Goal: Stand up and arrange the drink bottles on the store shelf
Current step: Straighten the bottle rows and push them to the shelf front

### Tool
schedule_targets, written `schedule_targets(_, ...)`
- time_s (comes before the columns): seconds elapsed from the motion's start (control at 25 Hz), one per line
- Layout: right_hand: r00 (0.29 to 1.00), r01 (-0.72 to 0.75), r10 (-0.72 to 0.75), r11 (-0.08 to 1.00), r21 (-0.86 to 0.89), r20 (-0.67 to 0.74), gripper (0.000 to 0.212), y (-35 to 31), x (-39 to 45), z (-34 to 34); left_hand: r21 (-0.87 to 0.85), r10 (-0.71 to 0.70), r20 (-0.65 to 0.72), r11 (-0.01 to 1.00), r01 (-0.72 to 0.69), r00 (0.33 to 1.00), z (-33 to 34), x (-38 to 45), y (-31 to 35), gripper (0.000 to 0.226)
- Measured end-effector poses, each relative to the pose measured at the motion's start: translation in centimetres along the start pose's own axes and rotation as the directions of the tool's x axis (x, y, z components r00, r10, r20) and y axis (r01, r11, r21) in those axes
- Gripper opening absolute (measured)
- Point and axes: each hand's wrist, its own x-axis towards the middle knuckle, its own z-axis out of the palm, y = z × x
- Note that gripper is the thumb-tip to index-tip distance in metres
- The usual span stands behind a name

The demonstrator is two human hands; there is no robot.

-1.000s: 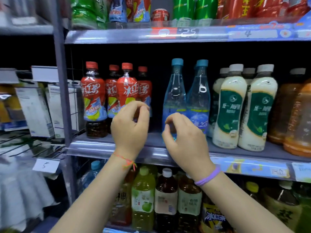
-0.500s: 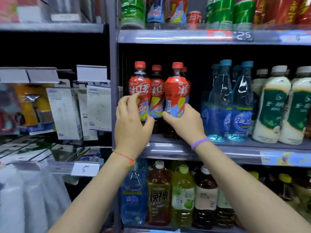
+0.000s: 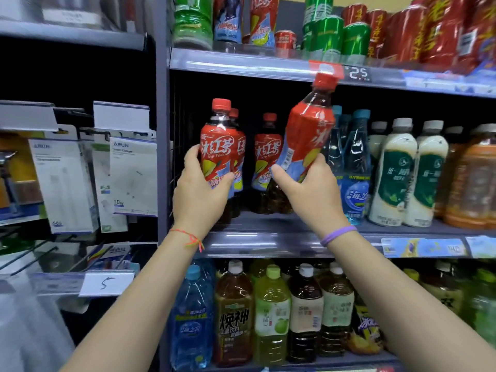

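right hand (image 3: 308,191) had lifted one red tea bottle (image 3: 306,140) off the shelf (image 3: 268,237) since half a second ago, fingers wrapped round its lower half, bottle tilted right, cap near the upper shelf edge; left hand (image 3: 201,194) closed round the front red bottle (image 3: 217,146) left of it, upright on the shelf; likely re-placing the lifted one into the gap beside the blue water bottles (image 3: 354,167).

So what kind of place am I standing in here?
Most likely a small shop or convenience store: shelves packed with rows of bottled drinks, price tags along the shelf edges, and boxed chargers hanging on hooks to the left.
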Motion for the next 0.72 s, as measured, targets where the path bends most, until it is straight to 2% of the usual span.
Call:
schedule_targets(0.16,0.984,-0.092,0.118,0.978,-0.190,0.133,0.055,1.2,0.3,2.2,-0.057,0.021,0.050,0.998,-0.019,0.999,0.9,0.2,0.0,0.069)
schedule_targets(0.32,0.972,-0.136,0.182,0.952,-0.274,0.149,0.059,1.4,0.4,2.5,-0.071,0.034,0.056,0.997,-0.030,0.998,1.2,0.0,-0.1,0.070)
schedule_targets(0.36,0.982,-0.108,0.149,0.945,-0.310,0.113,0.063,1.1,0.2,2.2,-0.056,0.028,0.053,0.998,-0.025,0.998,1.4,0.1,-0.2,0.072)
schedule_targets(0.44,0.995,0.079,-0.096,0.937,-0.341,-0.034,0.069,0.2,-1.2,2.0,-0.065,-0.069,0.083,0.995,0.075,0.994,1.6,0.3,-0.5,0.081)
schedule_targets(0.48,0.962,0.220,-0.257,0.932,-0.287,-0.097,0.064,-0.4,-2.2,2.3,-0.128,-0.151,0.125,0.978,0.167,0.981,1.6,0.4,-0.4,0.085)
schedule_targets(0.52,0.930,0.326,-0.351,0.926,-0.190,-0.113,0.058,-1.2,-3.0,2.8,-0.240,-0.236,0.184,0.930,0.277,0.954,1.7,0.5,-0.2,0.083)
schedule_targets(0.56,0.936,0.345,-0.348,0.937,-0.051,-0.059,0.055,-2.0,-3.4,3.5,-0.344,-0.286,0.253,0.866,0.363,0.924,1.7,0.7,0.0,0.072)
schedule_targets(0.6,0.963,0.256,-0.262,0.962,0.091,0.067,0.059,-2.5,-3.3,4.3,-0.411,-0.303,0.303,0.814,0.411,0.904,1.6,0.8,0.3,0.056)
schedule_targets(0.64,0.963,0.086,-0.133,0.976,0.200,0.235,0.067,-3.0,-2.8,5.2,-0.447,-0.308,0.318,0.785,0.429,0.897,1.6,1.0,0.6,0.048)
schedule_targets(0.68,0.923,-0.110,0.001,0.959,0.262,0.385,0.075,-3.2,-2.1,6.0,-0.466,-0.321,0.322,0.765,0.444,0.891,1.4,1.1,0.8,0.047)
schedule_targets(0.72,0.870,-0.241,0.087,0.933,0.266,0.485,0.078,-3.2,-1.3,6.8,-0.483,-0.328,0.329,0.748,0.456,0.886,1.3,1.1,0.9,0.046)
